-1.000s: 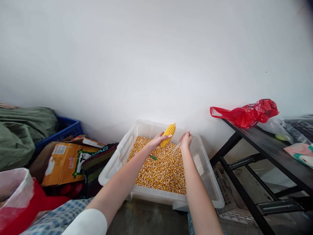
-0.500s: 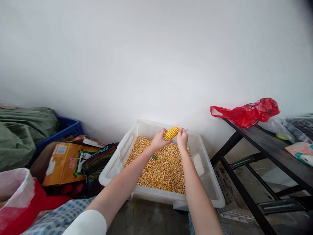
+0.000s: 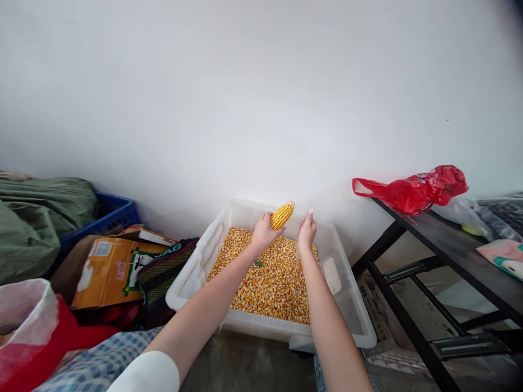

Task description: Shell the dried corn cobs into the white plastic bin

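Note:
My left hand (image 3: 265, 233) is closed around the lower part of a yellow corn cob (image 3: 283, 215), whose tip points up and to the right. The rows of kernels on the cob look full. Just right of the tip, apart from it, is my right hand (image 3: 306, 233), fingers curled in and thumb up; anything inside it is hidden. Both hands are above a translucent plastic bin (image 3: 352, 305) that holds a thick layer of loose corn kernels (image 3: 272, 291). A small green piece (image 3: 258, 263) lies on the kernels.
A white wall (image 3: 261, 109) rises behind the bin. To the left are an orange cardboard box (image 3: 110, 272), a dark mesh bag (image 3: 163, 280), a blue crate (image 3: 118, 215) and a red-and-white sack (image 3: 36, 337). On the right, a black table (image 3: 453, 247) carries a red plastic bag (image 3: 412, 190).
My right hand has let go of the cob's tip and moved slightly right, its thumb now raised. In my left hand the cob has turned more upright and shifted a little left.

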### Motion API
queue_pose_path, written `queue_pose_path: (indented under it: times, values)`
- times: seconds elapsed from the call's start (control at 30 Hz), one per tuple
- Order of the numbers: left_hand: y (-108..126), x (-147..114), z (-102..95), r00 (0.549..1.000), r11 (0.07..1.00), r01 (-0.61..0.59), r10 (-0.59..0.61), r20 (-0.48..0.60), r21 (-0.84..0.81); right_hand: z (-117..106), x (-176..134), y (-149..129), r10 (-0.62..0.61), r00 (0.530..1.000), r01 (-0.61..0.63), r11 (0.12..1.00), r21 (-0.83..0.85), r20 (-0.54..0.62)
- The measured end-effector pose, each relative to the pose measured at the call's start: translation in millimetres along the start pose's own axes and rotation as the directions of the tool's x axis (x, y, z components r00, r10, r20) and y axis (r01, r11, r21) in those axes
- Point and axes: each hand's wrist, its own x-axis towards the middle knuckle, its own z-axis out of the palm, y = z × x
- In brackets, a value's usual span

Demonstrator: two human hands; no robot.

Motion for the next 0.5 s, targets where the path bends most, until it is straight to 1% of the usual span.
queue_pose_path:
  times: [0.07, 0.13, 0.2, 0.27, 0.33, 0.4, 0.5]
  values:
    - [1.1, -0.8, 0.4, 1.0, 1.0, 0.005, -0.004, -0.008, 0.006, 3.5, -5.6, 3.1, 0.007, 0.995, 0.001, 0.997, -0.076, 0.101]
    - [2.5, -1.5, 1.3, 1.0, 1.0, 0.008, -0.008, -0.003, -0.003, 7.6, -12.2, 4.7, -0.027, 0.978, 0.056, 0.989, -0.134, 0.207]
    - [2.9, -1.4, 2.9, 1.0, 0.999, 0.023, -0.023, 0.009, -0.033, 11.2, -17.2, 5.7, -0.08, 0.962, 0.122, 0.982, -0.147, 0.262]
    - [2.1, -0.4, 5.2, 0.998, 0.993, 0.069, -0.067, 0.022, -0.091, 13.3, -18.6, 6.4, -0.121, 0.965, 0.154, 0.98, -0.128, 0.233]
    - [0.6, 1.4, 7.6, 0.99, 0.974, 0.141, -0.135, 0.041, -0.179, 12.8, -15.5, 7.1, -0.125, 0.978, 0.144, 0.983, -0.11, 0.165]
    - [-0.9, 3.2, 9.1, 0.978, 0.937, 0.208, -0.196, 0.07, -0.28, 9.9, -9.1, 7.9, -0.101, 0.988, 0.112, 0.99, -0.088, 0.119]
    - [-2.1, 5.2, 8.8, 0.966, 0.883, 0.26, -0.238, 0.105, -0.39, 3.4, 0.8, 9.0, -0.053, 0.992, 0.058, 0.998, -0.04, 0.114]
